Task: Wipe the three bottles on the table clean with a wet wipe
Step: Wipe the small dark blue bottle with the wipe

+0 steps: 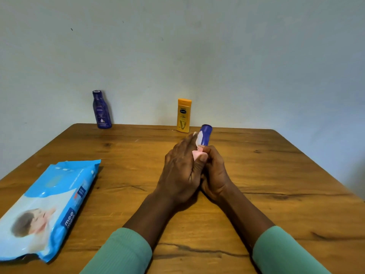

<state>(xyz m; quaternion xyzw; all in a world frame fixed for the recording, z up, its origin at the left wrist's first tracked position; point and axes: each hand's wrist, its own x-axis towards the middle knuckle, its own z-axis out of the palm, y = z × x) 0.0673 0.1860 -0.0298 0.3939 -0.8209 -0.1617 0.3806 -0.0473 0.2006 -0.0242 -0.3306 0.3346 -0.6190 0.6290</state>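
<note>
Head view: above the middle of the desk [276, 165], the right hand [215, 173] has its fingers curled round the lower part of a small blue bottle [206, 135], which tilts away from the person. The left hand [181, 169] lies along the bottle's left side, its fingers and thumb pinching a white wet wipe [198, 139] against it. A dark blue bottle [101, 111] and a yellow bottle [183, 115] stand upright, well apart, at the desk's far edge, and a blue pack of wipes [49, 206] lies flat at near left.
</note>
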